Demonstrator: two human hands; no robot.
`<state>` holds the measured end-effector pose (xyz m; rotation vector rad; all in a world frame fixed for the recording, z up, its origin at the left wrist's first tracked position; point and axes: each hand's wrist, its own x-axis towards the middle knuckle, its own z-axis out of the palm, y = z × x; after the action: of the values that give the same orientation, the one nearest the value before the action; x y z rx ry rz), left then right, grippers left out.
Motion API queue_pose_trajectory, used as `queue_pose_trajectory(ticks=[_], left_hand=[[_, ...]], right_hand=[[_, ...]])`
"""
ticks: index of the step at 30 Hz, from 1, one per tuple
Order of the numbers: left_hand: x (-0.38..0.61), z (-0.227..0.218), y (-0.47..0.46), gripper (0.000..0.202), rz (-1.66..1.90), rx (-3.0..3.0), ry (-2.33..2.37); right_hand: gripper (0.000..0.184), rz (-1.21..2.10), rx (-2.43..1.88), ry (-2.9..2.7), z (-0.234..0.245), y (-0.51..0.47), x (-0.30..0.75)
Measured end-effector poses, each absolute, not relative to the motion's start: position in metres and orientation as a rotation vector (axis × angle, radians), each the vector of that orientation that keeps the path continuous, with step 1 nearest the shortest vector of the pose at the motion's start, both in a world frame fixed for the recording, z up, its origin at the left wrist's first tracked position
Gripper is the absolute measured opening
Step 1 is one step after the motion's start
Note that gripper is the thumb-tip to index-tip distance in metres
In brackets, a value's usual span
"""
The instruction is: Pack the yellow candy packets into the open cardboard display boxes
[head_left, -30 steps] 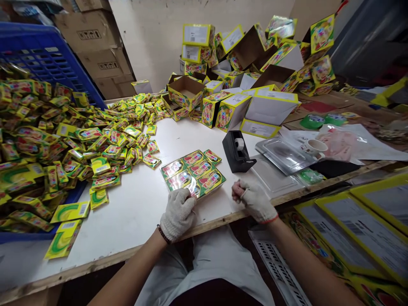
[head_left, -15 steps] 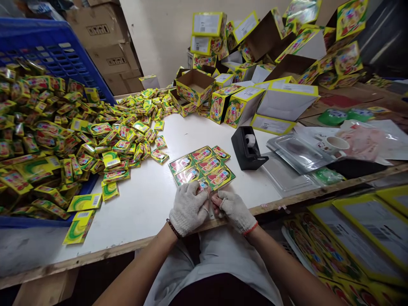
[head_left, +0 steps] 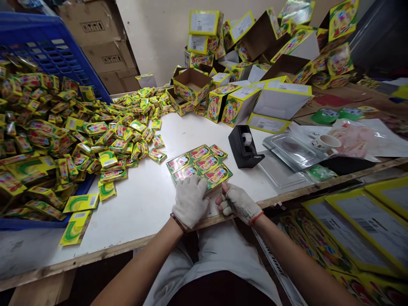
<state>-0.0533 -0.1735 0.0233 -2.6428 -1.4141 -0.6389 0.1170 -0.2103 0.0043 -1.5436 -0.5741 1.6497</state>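
A flat block of small yellow-and-green crayon boxes (head_left: 204,162) lies on the white table in front of me. My left hand (head_left: 190,200), in a white knit glove with bare fingertips, rests palm down on the block's near edge, fingers stretched over it and covering part of the near boxes. Just right of it, by the block's near corner, is my right hand (head_left: 240,204), gloved too, with curled fingers. Whether anything small is pinched in them is hidden. One loose crayon box (head_left: 218,151) touches the block's far right corner. Beyond stands a black tape dispenser (head_left: 245,146) with a tape roll.
To the left, a blue crate (head_left: 54,46) spills a heap of crayon boxes (head_left: 105,131) onto the table. Printed cartons (head_left: 242,102) pile up at the back. Clear plastic trays (head_left: 293,151) and a mug (head_left: 327,143) sit right. Larger cartons (head_left: 357,229) stand below the table edge.
My right hand has moved slightly away from the left, its fingers now apart from the left hand's. My left hand has turned flatter onto the block. The whole view has shifted a little.
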Motion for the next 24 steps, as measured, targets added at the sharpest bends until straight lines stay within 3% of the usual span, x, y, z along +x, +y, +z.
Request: queue_pose_trajectory(ticks=[4,9,13,15,19,24], left_hand=[[-0.079,0.035,-0.123,0.030,-0.838,-2.529,-1.561],[-0.127,0.009,-0.105,0.030,-0.980,-2.742,-1.458],[-0.142,-0.022,-0.167,0.033,-1.138,-2.646,-1.362],[-0.140,-0.032,-0.199,0.039,-1.159,-2.701,-1.230],[-0.120,-0.041,-0.226,0.047,-1.154,-2.671,-1.123],[-0.101,-0.046,-0.213,0.035,-1.277,-2.531,-1.105]], right_hand=[[0.034,1.519,-1.590,-0.744,0.010,-0.183,0.117],[0.022,1.245,-1.608,-0.863,0.018,-0.155,0.136],[0.015,0.425,-1.807,-1.104,0.028,-0.151,0.192],[0.022,0.073,-1.986,-1.157,0.030,-0.149,0.227],[0.023,0.223,-2.160,-1.262,0.029,-0.136,0.274],[0.016,0.314,-2.071,-1.362,0.026,-0.122,0.284]])
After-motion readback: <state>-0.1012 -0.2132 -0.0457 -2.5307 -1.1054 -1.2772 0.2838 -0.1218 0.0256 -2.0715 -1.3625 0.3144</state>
